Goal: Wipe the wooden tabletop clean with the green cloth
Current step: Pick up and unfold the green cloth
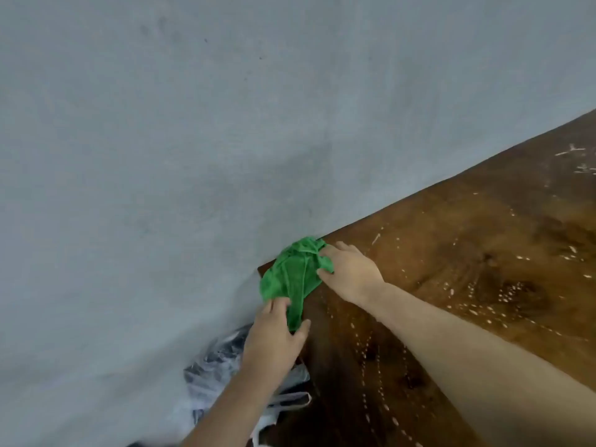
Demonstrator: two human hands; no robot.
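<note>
A plain grey-blue surface [161,156], wall or floor unclear, fills the top and left, faintly smudged. At the bottom lies a crumpled clear plastic bag [213,366] with dark contents, a white bag handle [290,400] beside it. Pale crumbs [509,295] lie scattered at right.

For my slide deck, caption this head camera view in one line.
Left hand and right hand grip a green cloth at the corner of a wooden tabletop flecked with pale specks.

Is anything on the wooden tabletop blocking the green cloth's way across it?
Nothing visible does. The left hand and right hand both grip the green cloth at the corner of the tabletop; ahead lie only pale specks, the mess to wipe. The plastic bag sits beyond the edge.
</note>
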